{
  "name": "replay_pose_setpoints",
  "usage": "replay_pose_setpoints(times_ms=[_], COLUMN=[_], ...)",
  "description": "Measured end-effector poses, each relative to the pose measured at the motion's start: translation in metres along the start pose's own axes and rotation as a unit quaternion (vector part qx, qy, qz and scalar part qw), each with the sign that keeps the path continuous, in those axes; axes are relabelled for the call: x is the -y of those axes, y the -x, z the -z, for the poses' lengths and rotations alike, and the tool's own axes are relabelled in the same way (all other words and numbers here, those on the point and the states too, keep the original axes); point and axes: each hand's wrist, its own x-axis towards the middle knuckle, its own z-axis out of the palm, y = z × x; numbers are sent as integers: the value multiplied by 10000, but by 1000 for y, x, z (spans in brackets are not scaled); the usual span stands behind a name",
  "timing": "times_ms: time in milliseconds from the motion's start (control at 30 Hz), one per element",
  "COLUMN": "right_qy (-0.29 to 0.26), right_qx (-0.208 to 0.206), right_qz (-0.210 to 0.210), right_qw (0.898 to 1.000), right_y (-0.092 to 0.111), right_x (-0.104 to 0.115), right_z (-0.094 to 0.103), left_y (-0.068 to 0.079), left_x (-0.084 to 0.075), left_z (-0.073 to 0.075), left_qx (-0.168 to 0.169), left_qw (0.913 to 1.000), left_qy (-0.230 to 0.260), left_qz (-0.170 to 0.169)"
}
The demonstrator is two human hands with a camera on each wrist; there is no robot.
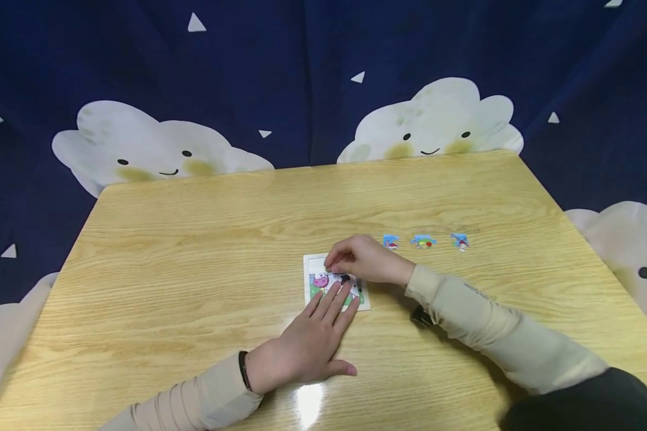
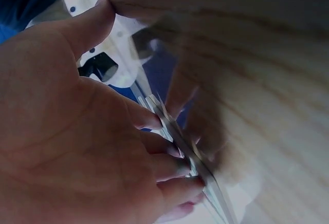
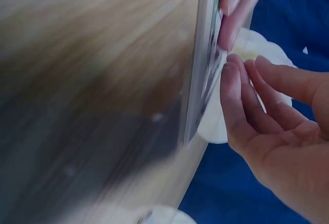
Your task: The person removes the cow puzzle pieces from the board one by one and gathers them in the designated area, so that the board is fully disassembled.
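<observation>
A small cow jigsaw puzzle in a white-framed tray [image 1: 306, 280] lies on the wooden table, a pale strip showing along its upper part. My left hand [image 1: 308, 347] rests spread out, its straight fingertips pressing on the lower part of the picture. In the left wrist view those fingers [image 2: 172, 167] lie along the tray's edge. At the upper part of the puzzle is my right hand [image 1: 368, 258], fingers bent, fingertips at the pieces. From the right wrist view, no piece shows between its thumb and fingers [image 3: 234, 95]; the head view hides part of the contact.
Three loose jigsaw pieces lie in a row right of the tray: one left [image 1: 391, 241], one middle [image 1: 423, 242], one right [image 1: 460, 241]. Behind the wooden table [image 1: 194, 251] hangs a dark blue curtain [image 1: 302, 72] with cloud shapes. A dark band circles my left wrist.
</observation>
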Motion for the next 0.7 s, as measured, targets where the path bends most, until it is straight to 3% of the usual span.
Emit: replay_pose_setpoints(times_ms=[333,700], right_qy=[105,-768], right_qx=[230,487], right_qz=[-363,-391], right_qw=[9990,9951], right_y=[-19,-17], right_x=[8,7], right_z=[-6,-10], left_y=[0,0], left_x=[0,0], left_z=[1,0], left_qx=[-38,-162], left_qw=[10000,9999], left_qy=[-42,20], left_qz=[13,-40])
